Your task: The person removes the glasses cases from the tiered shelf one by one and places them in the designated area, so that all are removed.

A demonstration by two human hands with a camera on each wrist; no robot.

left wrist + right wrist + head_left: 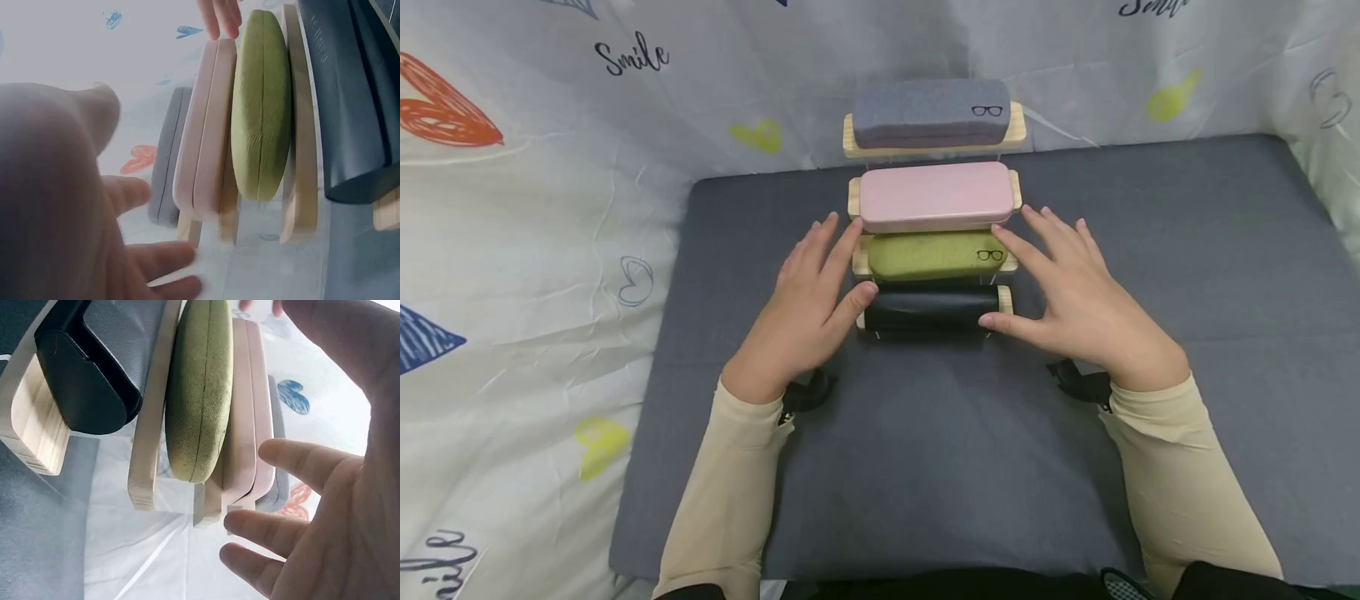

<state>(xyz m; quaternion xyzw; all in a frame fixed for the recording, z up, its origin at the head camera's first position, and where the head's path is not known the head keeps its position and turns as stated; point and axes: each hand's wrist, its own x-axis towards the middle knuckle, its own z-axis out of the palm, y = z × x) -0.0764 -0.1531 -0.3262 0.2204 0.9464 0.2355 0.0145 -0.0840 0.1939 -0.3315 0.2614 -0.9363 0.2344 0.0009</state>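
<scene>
Glasses cases sit on a tiered stand of pale wooden shelves (1017, 133). From top to bottom they are a grey case (925, 115), a pink case (936, 197), a green case (925, 256) and a black case (936, 308). My left hand (808, 300), fingers spread, is at the left side, its index fingertip by the pink case's lower left corner. Spread likewise, my right hand (1075, 300) has its index fingertip at that case's lower right edge and its thumb overlapping the black case in the head view. In the right wrist view, straight fingers (300, 464) reach beside the pink case.
Grey cloth (940, 467) covers the table under the stand. A white printed curtain (647, 117) hangs behind and along the left. Clear supports (169, 500) show between the wooden shelves. Black straps (808, 392) are on both wrists.
</scene>
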